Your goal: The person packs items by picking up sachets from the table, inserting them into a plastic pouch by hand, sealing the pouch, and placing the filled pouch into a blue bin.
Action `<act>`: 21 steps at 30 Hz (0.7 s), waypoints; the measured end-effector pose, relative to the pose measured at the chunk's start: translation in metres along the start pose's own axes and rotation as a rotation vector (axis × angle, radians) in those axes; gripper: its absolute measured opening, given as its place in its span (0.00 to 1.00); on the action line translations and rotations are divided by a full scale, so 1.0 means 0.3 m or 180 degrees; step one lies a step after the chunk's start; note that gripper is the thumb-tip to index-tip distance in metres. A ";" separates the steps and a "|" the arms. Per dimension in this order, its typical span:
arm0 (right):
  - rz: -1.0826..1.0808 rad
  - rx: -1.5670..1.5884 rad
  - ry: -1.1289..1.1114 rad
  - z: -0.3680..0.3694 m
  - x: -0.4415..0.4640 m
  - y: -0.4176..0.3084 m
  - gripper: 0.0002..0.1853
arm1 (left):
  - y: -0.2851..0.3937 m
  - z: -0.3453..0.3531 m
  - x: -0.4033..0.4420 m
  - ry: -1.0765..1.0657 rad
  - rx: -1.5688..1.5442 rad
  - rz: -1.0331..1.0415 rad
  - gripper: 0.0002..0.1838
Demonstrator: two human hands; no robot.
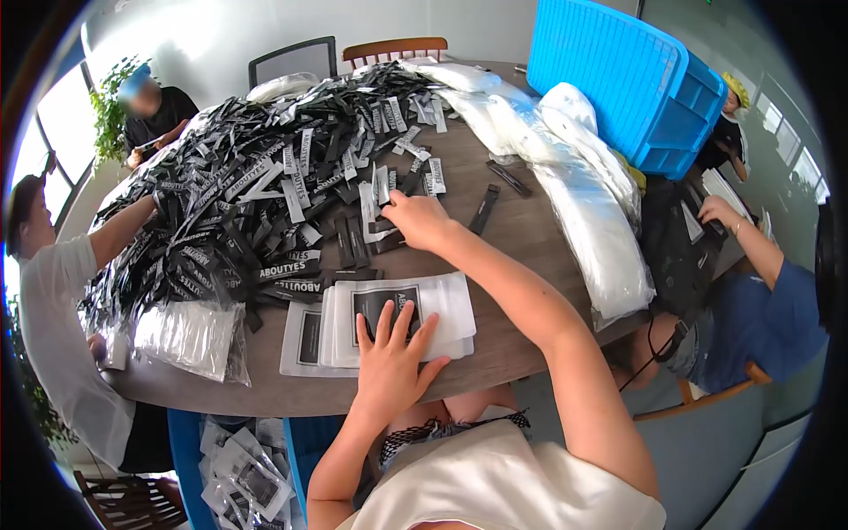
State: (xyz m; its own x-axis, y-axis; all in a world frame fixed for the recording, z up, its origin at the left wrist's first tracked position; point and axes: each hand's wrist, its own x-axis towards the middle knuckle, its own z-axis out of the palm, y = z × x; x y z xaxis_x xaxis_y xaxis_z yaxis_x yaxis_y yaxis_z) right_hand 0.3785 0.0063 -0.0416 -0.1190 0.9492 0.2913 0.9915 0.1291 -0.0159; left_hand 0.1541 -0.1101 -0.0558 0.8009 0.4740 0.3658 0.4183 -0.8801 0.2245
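Observation:
My left hand (393,353) lies flat with its fingers spread on a short stack of frosted pouches (450,305), each with a black printed label. Farther forward, my right hand (420,219) has thumb and fingers pinched together at a slim stick packet (368,201) on the near edge of the pile. Its fingertips partly hide what they grip. The big heap of stick packets (256,168), black and silver with white lettering, spreads over the left and middle of the table. Several black packets (484,209) lie apart, right of my right hand.
Clear bags of white pouches (587,230) line the table's right side. A large blue crate (609,75) stands behind them. Another bag (190,340) rests at the near left edge. Below is a blue bin (185,459) of filled pouches. People sit around; one arm (124,230) reaches into the heap.

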 end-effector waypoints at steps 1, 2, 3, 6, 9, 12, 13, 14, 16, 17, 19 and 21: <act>0.0010 0.0041 0.0119 0.033 0.005 0.034 0.13 | 0.003 0.000 0.001 0.0073 -0.0054 -0.0070 0.28; 0.0025 0.0071 0.0245 0.069 0.003 0.064 0.14 | 0.006 0.001 0.007 0.0150 -0.0107 -0.0132 0.27; 0.0046 0.0130 0.0615 0.054 -0.011 0.065 0.12 | 0.007 0.002 0.019 0.0240 -0.0160 -0.0187 0.26; 0.0228 0.0518 0.1499 -0.006 -0.067 0.061 0.08 | -0.001 0.007 0.064 0.0625 -0.0643 -0.0176 0.23; 0.0725 0.1546 0.1838 -0.108 -0.172 0.033 0.15 | 0.050 -0.066 0.164 0.0223 -0.1134 -0.0613 0.24; 0.0672 0.3031 0.1868 -0.112 -0.263 0.029 0.19 | 0.044 0.006 0.248 0.0081 -0.0748 -0.0326 0.33; 0.1162 0.3857 0.1414 -0.170 -0.309 -0.005 0.19 | 0.054 0.022 0.271 -0.0112 -0.0558 -0.0319 0.36; 0.0678 0.2991 0.2145 -0.120 -0.311 0.021 0.20 | 0.064 0.037 0.290 -0.0287 -0.0351 -0.0306 0.40; 0.0844 0.3272 0.2192 -0.151 -0.348 0.008 0.18 | 0.074 0.068 0.315 -0.0868 0.0137 -0.0365 0.40; 0.0809 0.3317 0.2315 -0.169 -0.365 -0.005 0.18 | 0.082 0.071 0.325 -0.0873 0.0141 -0.0323 0.38; 0.0765 0.3194 0.2389 -0.093 -0.374 -0.016 0.20 | 0.081 0.072 0.342 -0.0845 0.0037 -0.0225 0.32; 0.0719 0.3205 0.2518 -0.059 -0.402 -0.014 0.21 | 0.052 0.092 0.336 -0.0457 -0.0198 0.0167 0.27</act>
State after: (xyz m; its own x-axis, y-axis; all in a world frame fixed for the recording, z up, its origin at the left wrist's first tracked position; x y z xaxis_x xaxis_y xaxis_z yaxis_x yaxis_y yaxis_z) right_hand 0.3898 -0.1139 -0.0598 0.4499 0.5971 0.6641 0.4694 0.4745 -0.7446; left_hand 0.2532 -0.0769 -0.0402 0.8758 0.4148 0.2468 0.3506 -0.8981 0.2656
